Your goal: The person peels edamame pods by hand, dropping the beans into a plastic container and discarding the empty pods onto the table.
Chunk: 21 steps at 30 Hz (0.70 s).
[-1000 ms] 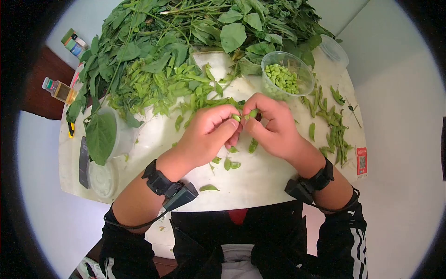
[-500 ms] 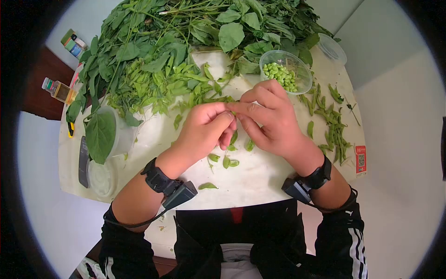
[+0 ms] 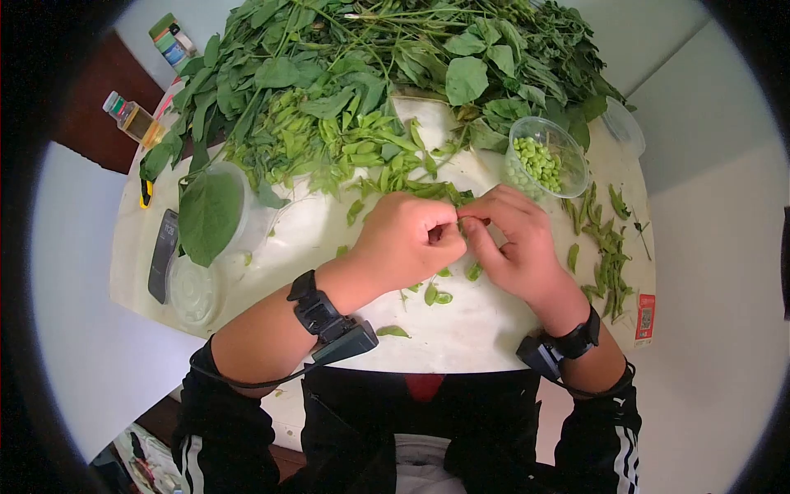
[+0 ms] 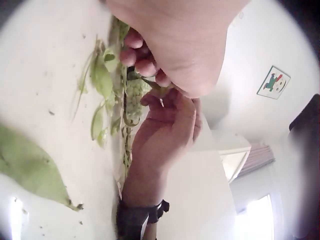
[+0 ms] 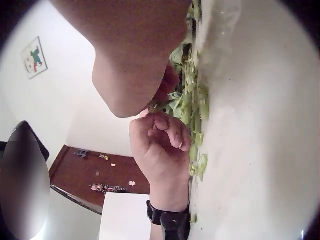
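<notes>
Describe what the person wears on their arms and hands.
Both hands are bare. The left wrist carries a black strap with a dark camera block and a thin black cable; the right wrist has the same strap and block. Black sleeves with white stripes are pushed up the forearms.

Front edge: bare white table (image 3: 461, 329) with a few scattered pod shells (image 3: 393, 332).
Far side: heap of soybean stalks and leaves (image 3: 370, 74) blocks passage.
Right: cup of shelled beans (image 3: 547, 156), strip of empty pods (image 3: 609, 247).
Left: leaf-covered plastic cup (image 3: 218, 210), lid (image 3: 191, 288), phone (image 3: 162, 253).
</notes>
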Motion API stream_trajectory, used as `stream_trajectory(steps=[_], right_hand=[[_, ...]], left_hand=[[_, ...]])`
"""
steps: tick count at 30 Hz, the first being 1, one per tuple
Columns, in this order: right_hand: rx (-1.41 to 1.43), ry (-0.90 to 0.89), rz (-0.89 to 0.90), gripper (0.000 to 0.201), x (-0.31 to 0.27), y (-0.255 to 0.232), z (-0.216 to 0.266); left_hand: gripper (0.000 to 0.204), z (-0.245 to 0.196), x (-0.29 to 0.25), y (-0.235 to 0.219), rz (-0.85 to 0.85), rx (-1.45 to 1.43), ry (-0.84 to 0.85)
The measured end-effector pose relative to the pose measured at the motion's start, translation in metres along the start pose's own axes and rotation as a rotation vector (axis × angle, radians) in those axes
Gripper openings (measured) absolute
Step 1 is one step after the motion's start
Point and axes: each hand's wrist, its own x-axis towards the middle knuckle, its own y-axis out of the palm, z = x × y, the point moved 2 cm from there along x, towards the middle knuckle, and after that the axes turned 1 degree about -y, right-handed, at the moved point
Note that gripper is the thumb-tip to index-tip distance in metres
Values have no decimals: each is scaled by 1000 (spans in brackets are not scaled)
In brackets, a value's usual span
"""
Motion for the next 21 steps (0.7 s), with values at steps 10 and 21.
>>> stream_trajectory(steps=[10, 21], right_hand=[[-175, 114, -443, 18, 0, -52, -2], [-127, 31, -120, 24, 8, -25, 12]], left_hand=[[24, 15, 5, -11, -179, -289, -172], [23, 7, 3, -3, -89, -389, -173]])
